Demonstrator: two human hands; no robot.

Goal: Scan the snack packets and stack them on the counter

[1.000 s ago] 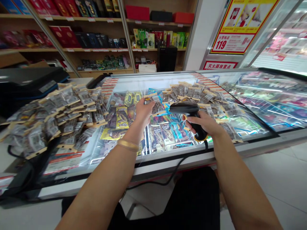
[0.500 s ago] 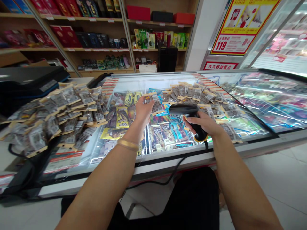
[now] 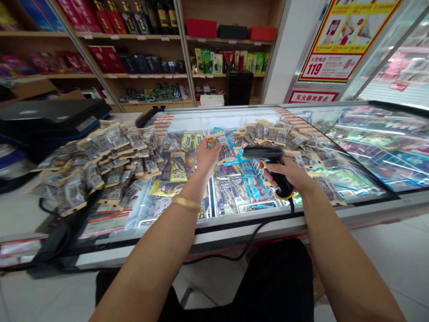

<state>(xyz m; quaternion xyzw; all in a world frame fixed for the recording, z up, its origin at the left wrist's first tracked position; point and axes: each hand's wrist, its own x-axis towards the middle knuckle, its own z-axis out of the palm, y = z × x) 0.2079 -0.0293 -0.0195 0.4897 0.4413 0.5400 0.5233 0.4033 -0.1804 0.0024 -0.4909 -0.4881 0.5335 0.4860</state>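
My left hand (image 3: 208, 157) pinches a small clear snack packet (image 3: 221, 146) with tan edges and a printed label, held above the glass top of a freezer. In my right hand (image 3: 291, 172) is a black barcode scanner (image 3: 264, 153), gripped by its handle, its head pointing left toward the packet. A short gap separates scanner and packet. On the left lies a large heap of similar packets (image 3: 110, 152). Another pile of packets (image 3: 268, 130) rests on the glass behind and to the right of the scanner.
Under the glass of the chest freezer (image 3: 254, 220) lie wrapped ice creams (image 3: 231, 192). The scanner's black cable (image 3: 246, 246) droops along the front edge. A dark machine (image 3: 50, 116) stands at left. Stocked shelves (image 3: 140, 38) line the back, beside a wall poster (image 3: 348, 40).
The whole view has shifted, so everything appears slightly farther right and lower. Both hands keep their holds on the packet and the scanner, with little movement relative to the freezer.
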